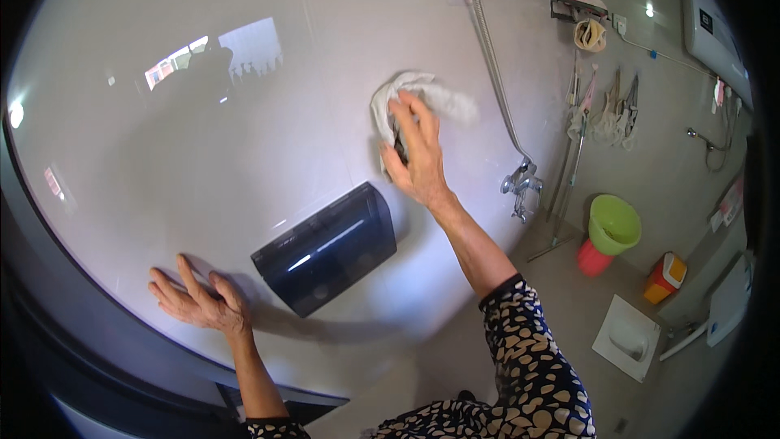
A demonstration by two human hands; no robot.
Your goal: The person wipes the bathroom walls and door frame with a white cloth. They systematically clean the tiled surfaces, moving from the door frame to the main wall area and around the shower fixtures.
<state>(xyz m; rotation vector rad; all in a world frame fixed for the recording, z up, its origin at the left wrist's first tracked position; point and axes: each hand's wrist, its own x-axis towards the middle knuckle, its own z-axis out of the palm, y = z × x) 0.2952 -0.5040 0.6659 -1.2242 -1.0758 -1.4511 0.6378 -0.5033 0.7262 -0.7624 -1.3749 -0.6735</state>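
A pale cloth [390,106], partly blurred at its right end, lies against the glossy light wall [268,130]. My right hand [418,146] presses on it with the fingers bent over its folds. Lower left, my left hand [201,297] rests on the same wall, holding nothing, its fingers spread. Between my two hands a dark, glossy box-shaped dispenser [327,248] is fixed to the wall; my right hand is above it, and my left hand is to its left.
A chrome shower mixer [522,185] with a hose [491,57] is mounted to the right. Farther right are hanging mops [609,118], a green basin [614,224] over a red bucket [595,258], an orange bin [666,278], a squat toilet [627,338] and a white water heater [715,28].
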